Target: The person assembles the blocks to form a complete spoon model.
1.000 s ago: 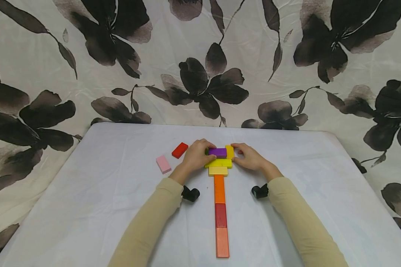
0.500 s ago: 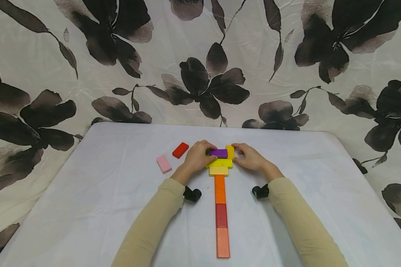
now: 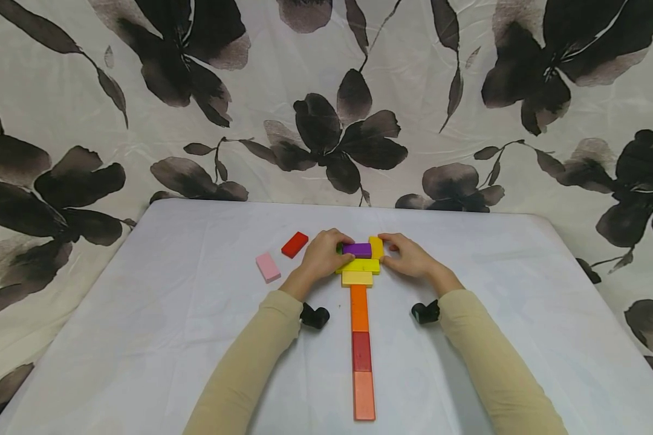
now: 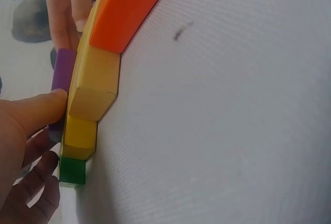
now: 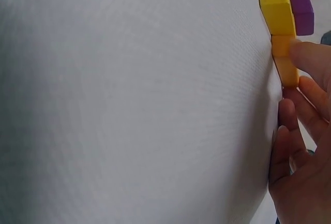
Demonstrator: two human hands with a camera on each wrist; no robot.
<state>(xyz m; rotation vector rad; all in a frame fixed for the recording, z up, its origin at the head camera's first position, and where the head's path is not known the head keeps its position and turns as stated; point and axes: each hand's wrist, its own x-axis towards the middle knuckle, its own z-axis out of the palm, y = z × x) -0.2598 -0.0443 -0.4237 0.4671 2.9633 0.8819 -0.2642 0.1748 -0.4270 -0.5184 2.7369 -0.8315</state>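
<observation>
My left hand (image 3: 323, 254) pinches a purple block (image 3: 357, 251) between thumb and fingers. In the left wrist view the thumb lies on the near side of that block, which sits raised above its neighbours, and a green block (image 4: 72, 171) shows beside the fingertips. At the right end, my right hand (image 3: 410, 257) pinches a golden yellow block (image 5: 284, 61) by its ends. Just in front of these lies a yellow block (image 3: 361, 266), then a pale yellow block (image 3: 357, 278). An orange block (image 3: 359, 308), a dark red block (image 3: 361, 351) and a salmon block (image 3: 364, 396) continue the line towards me.
A red block (image 3: 295, 244) and a pink block (image 3: 268, 267) lie loose left of my left hand. The white-covered table (image 3: 196, 272) ends at a back edge against a floral cloth (image 3: 326, 139). A dark wrist camera (image 3: 314, 316) juts inward beside the left sleeve.
</observation>
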